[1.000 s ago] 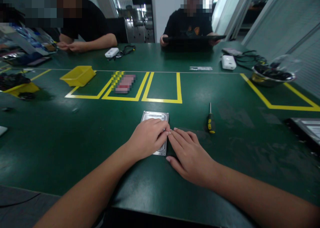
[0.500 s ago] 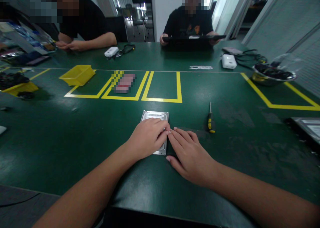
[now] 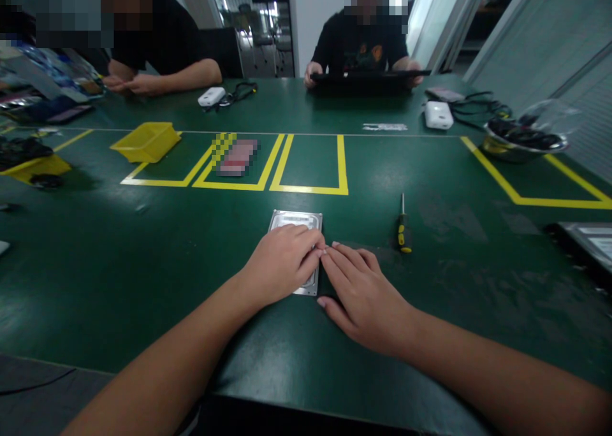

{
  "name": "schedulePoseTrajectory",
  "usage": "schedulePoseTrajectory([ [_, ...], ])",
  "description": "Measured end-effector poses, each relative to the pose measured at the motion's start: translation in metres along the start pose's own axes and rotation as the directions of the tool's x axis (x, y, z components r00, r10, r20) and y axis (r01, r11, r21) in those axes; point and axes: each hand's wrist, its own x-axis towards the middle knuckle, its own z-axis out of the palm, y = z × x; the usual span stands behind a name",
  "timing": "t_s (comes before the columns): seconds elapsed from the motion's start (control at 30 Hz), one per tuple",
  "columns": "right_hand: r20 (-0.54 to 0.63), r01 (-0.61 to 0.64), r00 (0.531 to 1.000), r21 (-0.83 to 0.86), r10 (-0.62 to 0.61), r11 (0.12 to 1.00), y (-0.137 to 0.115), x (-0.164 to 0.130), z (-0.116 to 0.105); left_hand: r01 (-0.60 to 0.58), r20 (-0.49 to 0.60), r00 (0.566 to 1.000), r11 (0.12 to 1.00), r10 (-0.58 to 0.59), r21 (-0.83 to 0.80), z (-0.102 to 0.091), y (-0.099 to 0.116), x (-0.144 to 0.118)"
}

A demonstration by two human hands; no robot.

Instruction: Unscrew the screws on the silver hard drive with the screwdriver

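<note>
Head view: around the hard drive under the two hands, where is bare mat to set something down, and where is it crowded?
Bare mat lies left of the hard drive and left hand, up to the yellow bin. The taped box beyond the drive is bare inside. A narrower patch separates the right hand from the screwdriver. Crowded: the far right by the metal bowl, and the left edge.

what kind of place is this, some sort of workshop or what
Probably an electronics workbench in an office-like room: a dark green table mat marked with yellow tape rectangles, a silver metal hard drive under the left hand, a yellow-and-black screwdriver and a yellow plastic bin.
</note>
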Motion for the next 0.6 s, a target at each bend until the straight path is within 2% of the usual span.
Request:
schedulePoseTrajectory([
  [0.6, -0.003, -0.001, 1.0, 0.008, 0.001, 1.0, 0.0003, 0.0004, 0.0002, 0.004, 0.025, 1.0, 1.0, -0.005, 0.026, 0.0001, 0.0013, -0.0018],
])
